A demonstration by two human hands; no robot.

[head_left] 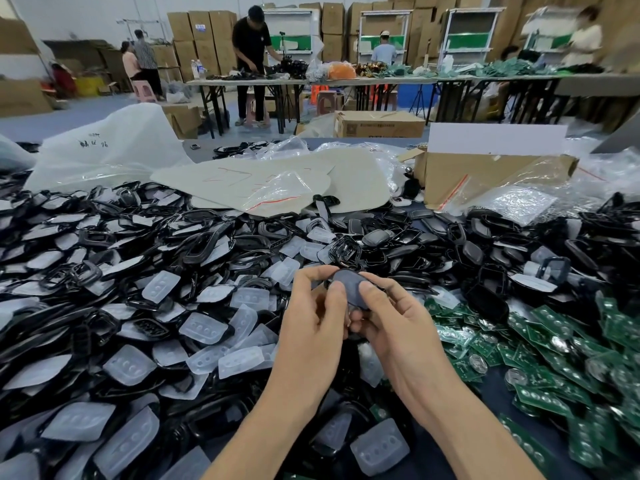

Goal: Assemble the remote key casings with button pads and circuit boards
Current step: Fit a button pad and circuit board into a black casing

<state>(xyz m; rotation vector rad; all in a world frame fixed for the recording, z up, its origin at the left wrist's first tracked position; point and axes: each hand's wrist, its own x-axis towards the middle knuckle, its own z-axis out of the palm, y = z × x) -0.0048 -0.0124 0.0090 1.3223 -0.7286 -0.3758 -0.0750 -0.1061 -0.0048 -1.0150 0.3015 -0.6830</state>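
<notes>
Centre frame, left hand (317,308) and right hand (388,311) both grip one dark oval plastic key casing (353,289), seemingly pressing it closed; heaps of unassembled parts remain.

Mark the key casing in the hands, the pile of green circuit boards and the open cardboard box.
key casing (350,287): head view, on its grey domed face.
pile of green circuit boards (550,372): head view, on a board mid-pile.
open cardboard box (446,168): head view, on its bare brown front wall.
</notes>
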